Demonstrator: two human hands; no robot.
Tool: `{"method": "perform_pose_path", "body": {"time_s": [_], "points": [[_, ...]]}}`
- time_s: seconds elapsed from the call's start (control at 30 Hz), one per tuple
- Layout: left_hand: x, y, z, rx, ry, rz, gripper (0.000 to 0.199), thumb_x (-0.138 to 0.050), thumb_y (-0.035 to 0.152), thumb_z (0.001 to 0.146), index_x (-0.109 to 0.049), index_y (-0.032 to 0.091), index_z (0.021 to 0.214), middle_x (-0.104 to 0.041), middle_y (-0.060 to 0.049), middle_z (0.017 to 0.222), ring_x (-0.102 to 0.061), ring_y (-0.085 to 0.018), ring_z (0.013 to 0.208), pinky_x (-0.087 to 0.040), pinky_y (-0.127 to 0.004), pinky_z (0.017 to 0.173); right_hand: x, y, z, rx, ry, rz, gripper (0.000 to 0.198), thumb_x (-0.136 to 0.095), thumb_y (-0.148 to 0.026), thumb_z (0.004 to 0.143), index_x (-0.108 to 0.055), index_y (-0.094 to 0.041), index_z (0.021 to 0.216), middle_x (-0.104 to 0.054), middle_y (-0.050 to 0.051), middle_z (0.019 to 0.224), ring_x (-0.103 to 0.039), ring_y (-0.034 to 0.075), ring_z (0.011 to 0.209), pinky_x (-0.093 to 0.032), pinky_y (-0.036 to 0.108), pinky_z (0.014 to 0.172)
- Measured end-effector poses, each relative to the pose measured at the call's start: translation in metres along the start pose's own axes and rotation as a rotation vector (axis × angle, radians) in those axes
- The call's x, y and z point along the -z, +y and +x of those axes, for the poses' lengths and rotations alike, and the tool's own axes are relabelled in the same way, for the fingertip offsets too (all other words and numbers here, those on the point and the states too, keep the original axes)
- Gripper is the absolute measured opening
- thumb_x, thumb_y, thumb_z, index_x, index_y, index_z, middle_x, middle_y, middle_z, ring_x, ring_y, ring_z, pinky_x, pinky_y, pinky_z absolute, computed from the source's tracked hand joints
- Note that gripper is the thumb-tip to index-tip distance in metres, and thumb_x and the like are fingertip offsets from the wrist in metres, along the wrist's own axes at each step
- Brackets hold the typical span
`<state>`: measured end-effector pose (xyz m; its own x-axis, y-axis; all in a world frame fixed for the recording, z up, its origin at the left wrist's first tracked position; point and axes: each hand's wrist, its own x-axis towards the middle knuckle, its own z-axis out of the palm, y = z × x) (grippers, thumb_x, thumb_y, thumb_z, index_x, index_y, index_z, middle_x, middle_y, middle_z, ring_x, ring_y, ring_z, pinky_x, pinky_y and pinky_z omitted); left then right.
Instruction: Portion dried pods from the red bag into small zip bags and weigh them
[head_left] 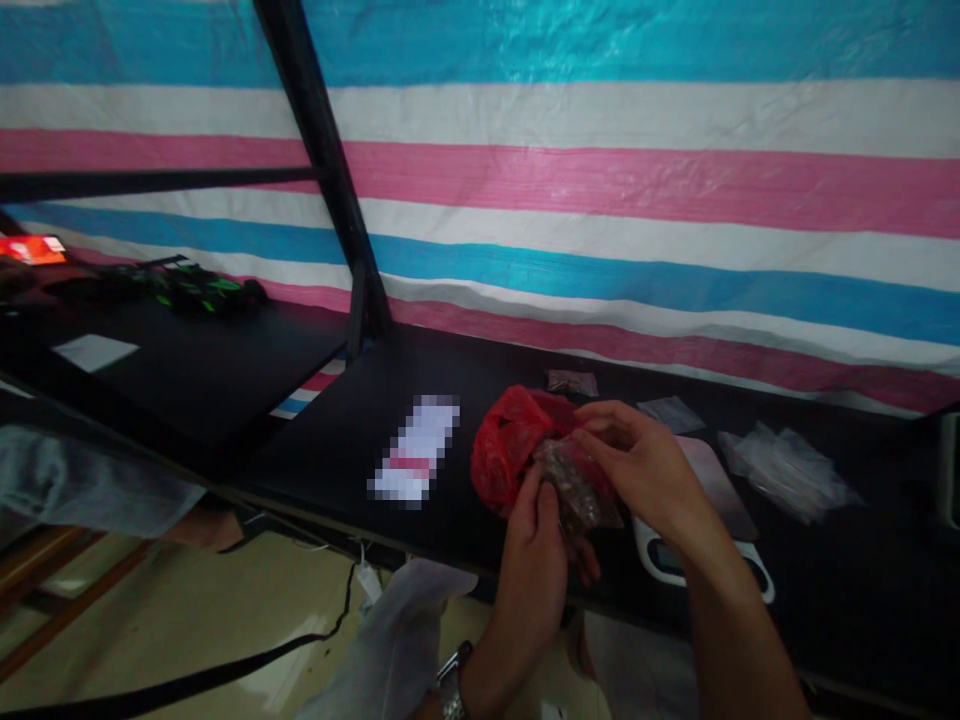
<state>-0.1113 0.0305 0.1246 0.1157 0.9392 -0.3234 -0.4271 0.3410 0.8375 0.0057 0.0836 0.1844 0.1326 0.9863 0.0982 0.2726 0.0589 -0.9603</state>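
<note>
A small clear plastic bag (574, 480) with brownish bits inside is held between both hands, over the table's front part. My left hand (536, 540) grips it from below and the left, fingers closed around its side. With finger and thumb, my right hand (637, 450) pinches its upper edge. Right behind it stands a crumpled red plastic bag (510, 445), its mouth towards my hands; what it contains is mostly hidden. To the right, partly under my right forearm, lies a white kitchen scale (660, 565) with a plate on top.
Beyond the red bag lies a small filled bag (571, 383). A flat clear bag (671, 412) and a pile of clear bags (791, 470) lie at right. A blurred-out phone-like object (417, 450) is at left. A green-black toy car (191, 285) sits farther left, near another person's sleeve (82, 490).
</note>
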Motion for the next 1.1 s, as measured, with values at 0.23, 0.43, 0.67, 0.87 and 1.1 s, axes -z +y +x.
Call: {"method": "perform_pose_path", "body": {"time_s": [0.23,0.43,0.67,0.87,1.1], "points": [[0.006,0.003,-0.005,-0.244,-0.008,0.269,0.070,-0.051,0.064,0.103,-0.053,0.021,0.158,-0.061,0.002,0.063,-0.049,-0.011,0.045,-0.040,-0.022,0.044,0.033,-0.007,-0.012,0.085,-0.044,0.018,0.026,-0.080,-0.035,0.077,-0.074,-0.022,0.098,-0.077,0.003,0.083,-0.072,0.018,0.076,-0.058,0.029,0.071],[0.003,0.006,-0.008,-0.549,0.002,0.369,0.042,-0.056,0.047,0.105,-0.071,0.028,0.140,-0.072,-0.012,0.136,-0.068,-0.027,0.119,-0.058,-0.037,0.096,0.049,-0.013,-0.026,0.162,-0.097,0.016,0.026,-0.083,-0.034,0.080,-0.076,-0.023,0.103,-0.080,0.004,0.092,-0.076,0.020,0.084,-0.061,0.032,0.080],[0.006,0.000,-0.003,-0.580,0.073,0.364,0.046,-0.059,0.050,0.103,-0.067,0.024,0.140,-0.070,-0.012,0.117,-0.068,-0.023,0.097,-0.057,-0.033,0.083,0.110,-0.006,-0.035,0.060,0.291,-0.040,0.040,-0.090,-0.046,0.071,-0.077,-0.024,0.102,-0.077,0.004,0.086,-0.071,0.021,0.078,-0.059,0.033,0.075],[0.008,-0.008,-0.001,-0.626,0.093,0.411,0.040,-0.052,0.052,0.107,-0.066,0.022,0.129,-0.067,-0.008,0.113,-0.060,-0.014,0.074,-0.052,-0.028,0.070,0.135,0.042,-0.022,-0.101,0.384,-0.168,0.032,-0.080,-0.040,0.072,-0.076,-0.020,0.096,-0.077,0.005,0.082,-0.071,0.022,0.072,-0.057,0.035,0.067],[0.016,-0.010,-0.006,-0.751,0.110,0.604,0.031,-0.048,0.044,0.110,-0.065,0.021,0.122,-0.063,0.000,0.085,-0.057,-0.014,0.067,-0.050,-0.027,0.066,0.148,0.070,-0.011,-0.047,0.542,-0.298,0.032,-0.067,-0.042,0.078,-0.076,-0.018,0.098,-0.080,0.011,0.094,-0.071,0.024,0.077,-0.055,0.039,0.073]]}}
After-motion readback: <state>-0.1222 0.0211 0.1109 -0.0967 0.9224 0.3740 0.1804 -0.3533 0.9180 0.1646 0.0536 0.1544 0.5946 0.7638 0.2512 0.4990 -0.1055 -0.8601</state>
